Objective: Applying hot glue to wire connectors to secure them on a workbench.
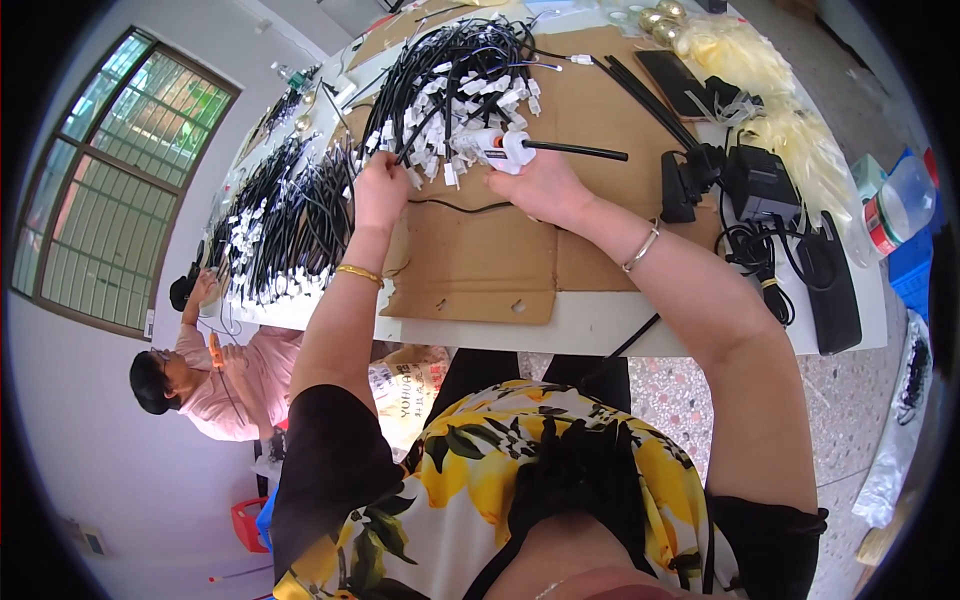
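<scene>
My left hand [382, 188] is closed in a pinch on a black cable at the near side of a big heap of black cables [455, 60] with white connectors. To its right, my right hand [548, 187] is wrapped round a white bottle-shaped tool [512, 150], and a thin black rod [590, 151] sticks out of it to the right. The tool lies close to the heap's white connectors. A single black cable [460, 206] runs between my hands over a brown cardboard sheet [480, 265]. My right fingers partly hide the tool.
More cable bundles [290, 215] lie at the left. On the right are a black power adapter [762, 183], a black bar [830, 290], pale yellow plastic bags [750, 55] and a clear jar [900, 205]. Another person [225, 375] in pink works at the far left, holding an orange-handled tool.
</scene>
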A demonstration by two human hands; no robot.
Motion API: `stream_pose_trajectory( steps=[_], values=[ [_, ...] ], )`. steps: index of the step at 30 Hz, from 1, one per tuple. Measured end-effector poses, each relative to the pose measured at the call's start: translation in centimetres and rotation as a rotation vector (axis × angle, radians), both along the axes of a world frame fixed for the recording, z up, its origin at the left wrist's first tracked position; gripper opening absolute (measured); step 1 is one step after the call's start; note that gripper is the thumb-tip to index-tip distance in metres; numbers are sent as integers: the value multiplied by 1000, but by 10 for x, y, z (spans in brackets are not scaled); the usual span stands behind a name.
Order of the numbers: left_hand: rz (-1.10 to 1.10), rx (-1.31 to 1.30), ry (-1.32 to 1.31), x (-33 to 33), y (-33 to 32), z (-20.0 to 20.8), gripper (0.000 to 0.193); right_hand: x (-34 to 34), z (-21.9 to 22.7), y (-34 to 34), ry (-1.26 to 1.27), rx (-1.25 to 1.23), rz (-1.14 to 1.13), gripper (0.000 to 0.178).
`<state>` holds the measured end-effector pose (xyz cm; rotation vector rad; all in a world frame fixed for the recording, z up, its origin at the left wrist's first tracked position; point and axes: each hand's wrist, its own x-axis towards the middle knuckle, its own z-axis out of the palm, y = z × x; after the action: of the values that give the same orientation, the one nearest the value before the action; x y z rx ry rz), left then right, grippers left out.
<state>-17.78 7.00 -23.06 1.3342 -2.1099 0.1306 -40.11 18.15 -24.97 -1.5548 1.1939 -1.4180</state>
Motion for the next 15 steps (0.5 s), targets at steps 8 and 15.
stream_pose_trajectory(
  steps=[8, 15],
  values=[
    [49, 18, -81, -11, 2, 20, 23, -2, 13, 9, -10, -20, 11, 28],
    [144, -121, -212, -31, 21, 46, 21, -2, 13, 7, -41, 54, -3, 27]
  ],
)
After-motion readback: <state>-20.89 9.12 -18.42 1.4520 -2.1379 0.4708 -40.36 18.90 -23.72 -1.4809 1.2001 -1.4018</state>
